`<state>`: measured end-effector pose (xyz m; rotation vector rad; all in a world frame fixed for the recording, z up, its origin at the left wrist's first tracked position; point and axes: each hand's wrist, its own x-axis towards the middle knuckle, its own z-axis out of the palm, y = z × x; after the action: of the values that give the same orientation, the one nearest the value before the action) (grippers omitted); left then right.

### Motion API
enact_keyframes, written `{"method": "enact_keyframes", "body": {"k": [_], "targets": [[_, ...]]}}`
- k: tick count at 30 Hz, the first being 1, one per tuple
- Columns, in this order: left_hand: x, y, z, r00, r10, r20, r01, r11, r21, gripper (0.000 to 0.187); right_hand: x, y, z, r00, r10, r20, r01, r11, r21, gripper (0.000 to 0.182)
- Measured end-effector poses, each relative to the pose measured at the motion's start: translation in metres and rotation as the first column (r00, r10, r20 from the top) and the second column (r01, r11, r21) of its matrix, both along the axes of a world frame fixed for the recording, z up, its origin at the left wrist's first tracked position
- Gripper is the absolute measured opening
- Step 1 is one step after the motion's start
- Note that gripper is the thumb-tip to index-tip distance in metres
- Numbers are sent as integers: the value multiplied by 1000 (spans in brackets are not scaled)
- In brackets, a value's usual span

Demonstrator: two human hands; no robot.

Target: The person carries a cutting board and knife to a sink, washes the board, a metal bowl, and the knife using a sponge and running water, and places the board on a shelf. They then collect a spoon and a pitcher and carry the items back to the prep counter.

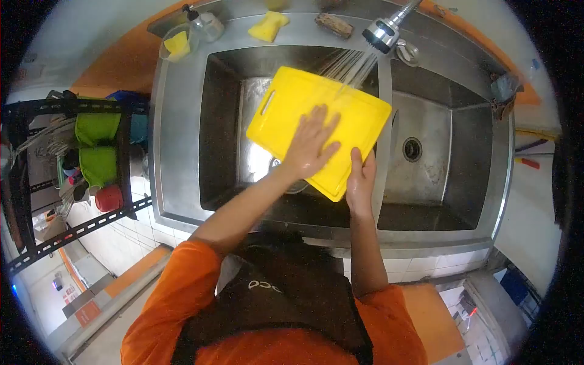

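A yellow cutting board (298, 100) is held tilted over the left basin (222, 121) of a steel double sink. Water from the spray faucet (381, 35) falls on its upper edge. My left hand (313, 143) lies flat on the board's face with the fingers spread. At the lower right edge, my right hand (361, 182) grips the board, thumb on the front and the other fingers mostly hidden behind it. The board's handle slot faces the upper left.
On the back ledge are a yellow sponge (268, 26), a brownish block (334, 25), a pump bottle (205, 25) and a clear container (178, 45) with something yellow inside. The right basin (420, 182) has a drain. A black rack (76, 237) with green and red items stands left.
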<state>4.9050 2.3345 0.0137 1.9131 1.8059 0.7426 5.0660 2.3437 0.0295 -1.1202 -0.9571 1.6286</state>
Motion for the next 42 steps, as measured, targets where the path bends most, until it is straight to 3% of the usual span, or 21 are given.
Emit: {"method": "enact_keyframes", "body": {"k": [2,5,6,8,11,14,17,19,21,23,25,26,27,29,30,33,34,36,39,41,42], "targets": [[-20,-3,-13,994,108,-17,-108,994,30,59,10,-1,0,995,-31,99,29,999,22,31],[-68,-18,-113,953,238,-188,-236,971,35,66,12,-7,16,984,-108,140,103,994,41,29],[-65,-18,-121,942,262,-211,-275,961,-35,67,10,-8,21,981,-137,138,132,990,44,28],[-43,-13,-119,931,315,-183,-347,920,-180,67,5,-9,9,977,-147,154,131,985,108,29],[10,-25,-40,969,248,-9,-247,965,-89,66,-5,-6,-1,981,-134,142,117,985,124,30],[16,-29,-9,990,101,93,-98,994,-37,65,-4,0,-2,991,-123,51,119,991,62,31],[-28,-29,-18,987,101,-122,-107,993,-45,65,6,2,-10,994,-107,4,108,994,-22,33],[-66,-30,-36,943,253,-219,-272,960,-61,68,12,3,-18,995,-88,-37,85,993,-77,36],[-109,-35,-61,785,436,-441,-484,875,3,70,16,5,-23,992,-72,-108,57,990,-132,38],[-158,-39,-51,868,488,-95,-497,856,-144,74,17,8,-23,988,-36,-153,9,984,-179,40],[-179,-39,-9,658,711,247,-470,644,-604,68,18,12,-25,980,-2,-201,-49,967,-251,41],[-201,-47,-2,581,642,501,-195,707,-680,62,19,14,-28,974,13,-226,-82,951,-298,42],[-203,-49,26,512,661,549,-81,673,-735,53,18,17,-31,967,27,-252,-116,932,-344,43],[-195,-56,55,304,698,648,-91,699,-710,47,14,20,-48,953,68,-295,-188,897,-400,45],[-189,-60,70,323,701,635,-120,697,-707,46,12,20,-59,944,90,-316,-226,876,-426,47],[-172,-69,98,376,712,593,-236,693,-682,41,2,25,-99,953,226,-204,-292,866,-407,56],[-166,-73,101,385,723,573,-290,684,-669,39,-4,26,-121,943,331,39,-296,886,-357,59],[-152,-81,104,399,710,581,-349,703,-619,36,-13,27,-157,740,429,518,-338,903,-265,66],[-121,-91,115,439,737,514,-460,676,-576,35,-51,5,-142,582,322,747,-381,919,-100,72],[-100,-94,121,473,728,496,-504,686,-526,36,-80,-21,-168,200,56,978,-712,694,106,73],[-93,-96,119,488,725,485,-522,688,-504,36,-99,-28,-124,410,182,894,-635,761,136,73]]}}
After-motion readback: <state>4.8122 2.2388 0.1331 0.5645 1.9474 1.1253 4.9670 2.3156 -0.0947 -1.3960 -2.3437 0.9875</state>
